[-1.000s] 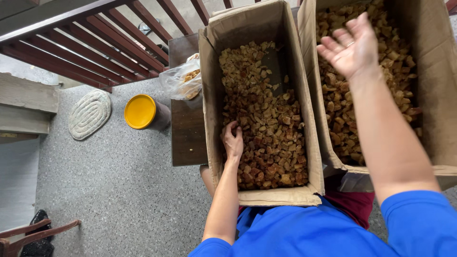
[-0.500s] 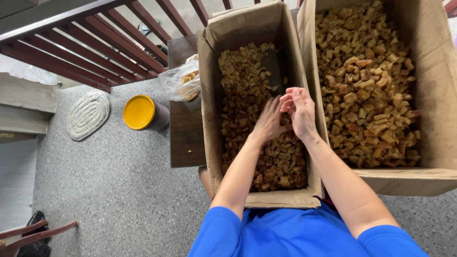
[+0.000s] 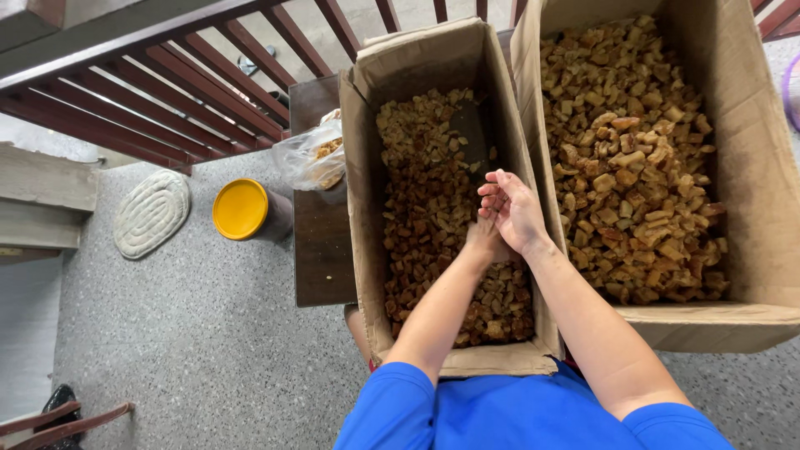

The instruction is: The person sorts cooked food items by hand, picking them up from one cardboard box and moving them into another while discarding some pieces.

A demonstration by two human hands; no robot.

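Two open cardboard boxes stand side by side, both filled with small brown dried pieces. The narrow left box point(image 3: 360, 208) holds darker, smaller pieces point(image 3: 421, 192); the wide right box point(image 3: 750, 167) holds larger tan chunks point(image 3: 633, 158). Both of my hands meet over the right half of the left box. My right hand point(image 3: 515, 208) is on top with fingers loosely curled. My left hand point(image 3: 483, 237) lies under it and is mostly hidden. What either hand holds cannot be seen.
A dark wooden stool point(image 3: 321, 246) stands left of the boxes with a clear plastic bag point(image 3: 312, 158) of pieces on it. A yellow-lidded container point(image 3: 242, 208) and an oval mat point(image 3: 150, 212) sit on the speckled floor. A red-brown railing point(image 3: 167, 92) runs along the back.
My right hand came down from above the right box to the left box. My left hand rose from the pieces to join it; both now sit slightly lower, right over left.
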